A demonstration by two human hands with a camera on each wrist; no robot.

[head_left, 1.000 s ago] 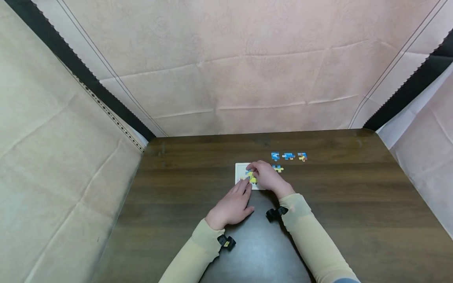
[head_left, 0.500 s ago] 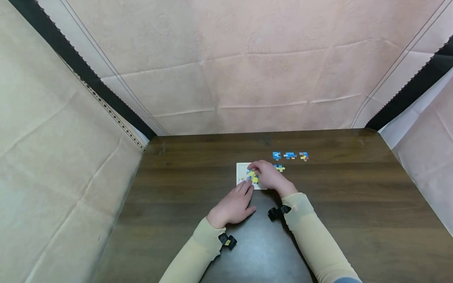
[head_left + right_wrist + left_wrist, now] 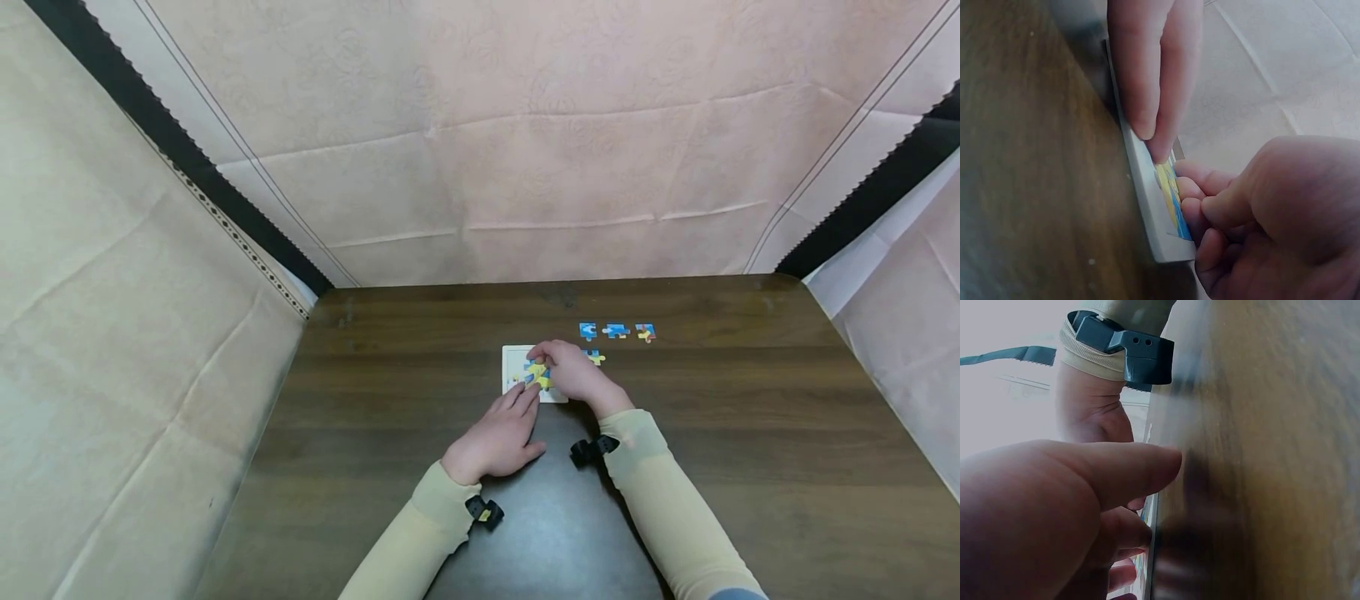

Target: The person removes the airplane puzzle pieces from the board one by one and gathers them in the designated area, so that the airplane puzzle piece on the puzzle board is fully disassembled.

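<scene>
A small jigsaw board (image 3: 511, 358) with a white frame lies on the table, several yellow and blue pieces (image 3: 543, 378) inside it. My left hand (image 3: 495, 437) reaches in from the near side, fingers extended and fingertips resting on the board's near part. From the right comes my right hand (image 3: 576, 375), bent over the board's upper right area. In the right wrist view its thumb and fingers (image 3: 1192, 209) curl together right at a blue puzzle piece (image 3: 1183, 220), pinching it low against the board. The fingers cover much of that piece.
Three loose puzzle pieces (image 3: 616, 331) form a row beyond the board to the right. Another loose piece (image 3: 596, 357) lies just behind my right hand, partly covered. The brown wooden table (image 3: 405, 358) ends at a pale cloth wall (image 3: 480, 200).
My left fingertips have drawn back slightly toward me, baring more of the yellow and blue pieces. The right hand stays at nearly the same spot on the board. The head view has shifted slightly.
</scene>
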